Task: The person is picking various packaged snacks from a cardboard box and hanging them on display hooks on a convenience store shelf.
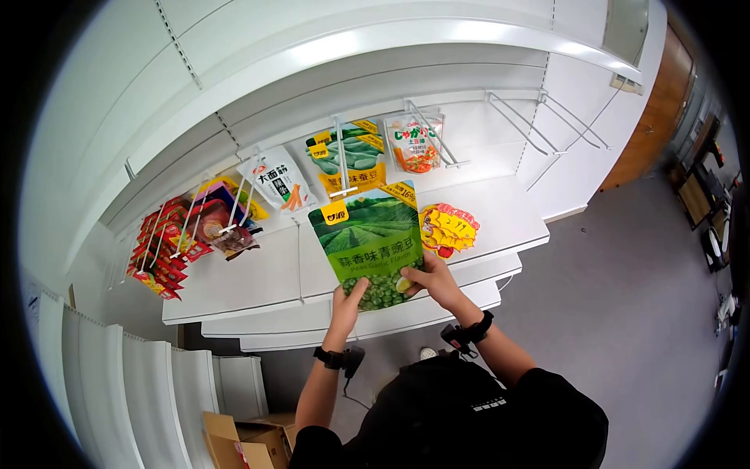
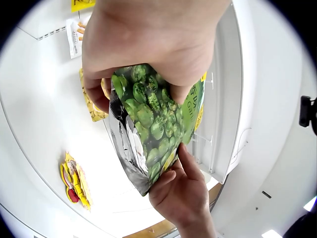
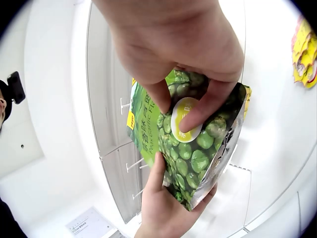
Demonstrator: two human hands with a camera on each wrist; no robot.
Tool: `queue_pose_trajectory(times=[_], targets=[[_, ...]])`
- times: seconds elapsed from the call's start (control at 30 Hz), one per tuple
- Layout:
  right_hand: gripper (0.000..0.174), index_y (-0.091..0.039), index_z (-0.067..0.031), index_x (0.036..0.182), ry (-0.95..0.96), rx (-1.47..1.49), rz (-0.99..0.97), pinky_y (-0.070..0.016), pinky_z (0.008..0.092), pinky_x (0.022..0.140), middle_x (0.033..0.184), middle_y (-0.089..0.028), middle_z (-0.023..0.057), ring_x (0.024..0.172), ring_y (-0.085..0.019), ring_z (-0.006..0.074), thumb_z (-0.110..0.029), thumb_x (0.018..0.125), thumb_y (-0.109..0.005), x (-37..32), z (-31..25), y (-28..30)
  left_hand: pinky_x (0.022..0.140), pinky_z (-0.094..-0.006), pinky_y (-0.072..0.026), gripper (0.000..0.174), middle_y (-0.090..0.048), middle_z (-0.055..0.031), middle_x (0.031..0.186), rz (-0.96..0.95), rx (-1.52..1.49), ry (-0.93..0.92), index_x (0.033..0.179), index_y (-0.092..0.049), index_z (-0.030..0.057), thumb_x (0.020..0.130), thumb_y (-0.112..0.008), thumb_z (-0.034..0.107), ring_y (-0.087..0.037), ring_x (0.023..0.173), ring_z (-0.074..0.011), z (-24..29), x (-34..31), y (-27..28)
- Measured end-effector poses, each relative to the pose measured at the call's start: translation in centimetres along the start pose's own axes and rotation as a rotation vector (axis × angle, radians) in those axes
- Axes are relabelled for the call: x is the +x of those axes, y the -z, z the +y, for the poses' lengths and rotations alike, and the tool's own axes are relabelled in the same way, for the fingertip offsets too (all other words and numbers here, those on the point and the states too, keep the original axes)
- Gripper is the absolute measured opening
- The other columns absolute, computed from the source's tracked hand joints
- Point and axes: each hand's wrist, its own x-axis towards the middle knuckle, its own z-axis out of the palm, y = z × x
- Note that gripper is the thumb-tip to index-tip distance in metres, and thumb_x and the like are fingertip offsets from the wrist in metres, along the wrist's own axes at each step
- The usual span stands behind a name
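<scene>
A green snack pouch of garlic-flavor peas (image 1: 373,246) is held upright in both hands, its printed front facing the head camera. My left hand (image 1: 347,306) grips the lower left edge, thumb on the front and the other fingers behind. On the lower right edge my right hand (image 1: 436,283) pinches the pouch, thumb by the pale oval label. In the left wrist view the pouch (image 2: 148,114) shows its silvery bottom fold. The right wrist view shows the left hand (image 3: 168,210) wrapped round the far corner of the pouch.
Behind, wire hooks (image 1: 516,121) stick out from a white shelf unit. A yellow broad-bean pouch (image 1: 344,160), a white potato-stick pouch (image 1: 414,144), a white snack bag (image 1: 277,180) and several red packets (image 1: 160,242) hang there. Yellow packets (image 1: 448,231) lie on the shelf; a cardboard box (image 1: 226,442) stands below.
</scene>
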Motion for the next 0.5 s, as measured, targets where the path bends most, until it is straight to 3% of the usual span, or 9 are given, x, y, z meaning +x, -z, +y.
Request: queue_pose_trajectory(times=[0.5], targets=[[0.035, -0.051, -0.0010, 0.114, -0.023, -0.018, -0.082, -0.0553, 0.0233, 0.055, 0.097, -0.060, 0.0061, 0.078, -0.062, 0.0125, -0.016, 0.086, -0.064, 2.7, -0.7, 0.4, 0.076, -0.0271, -0.0416, 0.031, -0.061, -0.0036, 0.098, 0.096, -0.035, 0.011, 0.105, -0.059, -0.0022, 0.091, -0.059, 0.025, -0.053, 0.087, -0.0109, 0.2, 0.8, -0.2]])
